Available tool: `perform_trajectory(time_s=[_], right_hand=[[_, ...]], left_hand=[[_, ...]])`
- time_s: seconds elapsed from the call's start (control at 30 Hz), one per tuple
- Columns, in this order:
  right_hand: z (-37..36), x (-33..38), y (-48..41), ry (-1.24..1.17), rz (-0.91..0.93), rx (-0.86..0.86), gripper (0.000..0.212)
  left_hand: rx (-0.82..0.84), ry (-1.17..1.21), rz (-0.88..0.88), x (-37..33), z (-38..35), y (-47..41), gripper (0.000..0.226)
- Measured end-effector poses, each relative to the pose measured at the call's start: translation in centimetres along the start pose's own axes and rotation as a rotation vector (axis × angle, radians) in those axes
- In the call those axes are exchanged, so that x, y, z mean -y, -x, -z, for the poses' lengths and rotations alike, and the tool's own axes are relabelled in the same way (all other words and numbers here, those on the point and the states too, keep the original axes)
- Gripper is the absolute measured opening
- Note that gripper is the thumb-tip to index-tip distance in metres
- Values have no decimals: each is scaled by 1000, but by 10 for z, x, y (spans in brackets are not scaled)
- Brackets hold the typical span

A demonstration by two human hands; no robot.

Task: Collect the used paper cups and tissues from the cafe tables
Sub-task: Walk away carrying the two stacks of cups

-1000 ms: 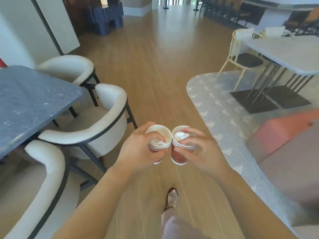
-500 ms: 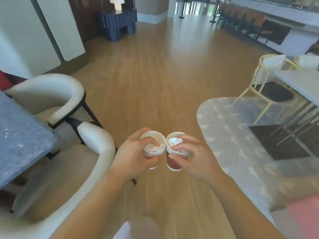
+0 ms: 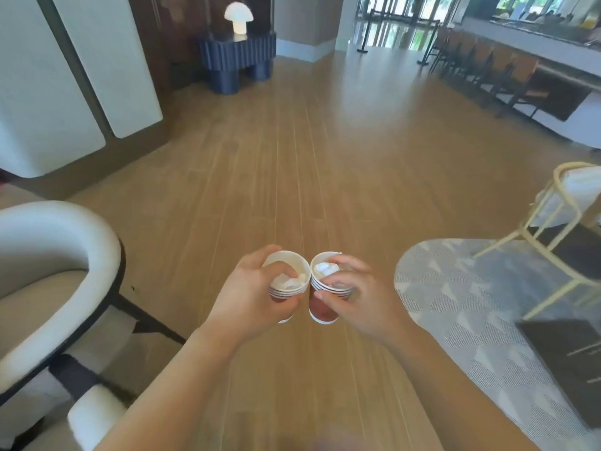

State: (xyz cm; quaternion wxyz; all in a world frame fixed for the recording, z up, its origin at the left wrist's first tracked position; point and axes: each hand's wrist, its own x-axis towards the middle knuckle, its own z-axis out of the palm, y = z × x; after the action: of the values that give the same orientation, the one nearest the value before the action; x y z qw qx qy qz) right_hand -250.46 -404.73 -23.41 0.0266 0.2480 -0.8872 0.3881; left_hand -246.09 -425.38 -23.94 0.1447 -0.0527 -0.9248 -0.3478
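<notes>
White armchair (image 3: 55,255) at far left. Left hand (image 3: 247,294) is curled round a nested stack of paper cups (image 3: 287,279), crumpled tissue (image 3: 289,283) inside the top one. Right hand (image 3: 364,301) wraps a second cup stack (image 3: 322,309) just beside it, rims touching, tissue wad (image 3: 323,269) inside. Both held mid-air over the wood floor (image 3: 292,157). Patterned rug (image 3: 471,304) and a wire-frame chair (image 3: 559,239) on the right.

Head-worn wide-angle camera looks forward and down, close above left hand (image 3: 248,296) and right hand (image 3: 362,299)
</notes>
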Motion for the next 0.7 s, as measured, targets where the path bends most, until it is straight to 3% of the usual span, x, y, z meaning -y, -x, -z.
perform_trajectory(time_s=[0.4,0.7], right_hand=[[-11,-123,-371,-6,127,28,12],[-59,-164,-632,9,224,127,14]], left_hand=[[-67,-146,66,132,-19,-345,34],[-131,-181,201,255,0,-550,33]])
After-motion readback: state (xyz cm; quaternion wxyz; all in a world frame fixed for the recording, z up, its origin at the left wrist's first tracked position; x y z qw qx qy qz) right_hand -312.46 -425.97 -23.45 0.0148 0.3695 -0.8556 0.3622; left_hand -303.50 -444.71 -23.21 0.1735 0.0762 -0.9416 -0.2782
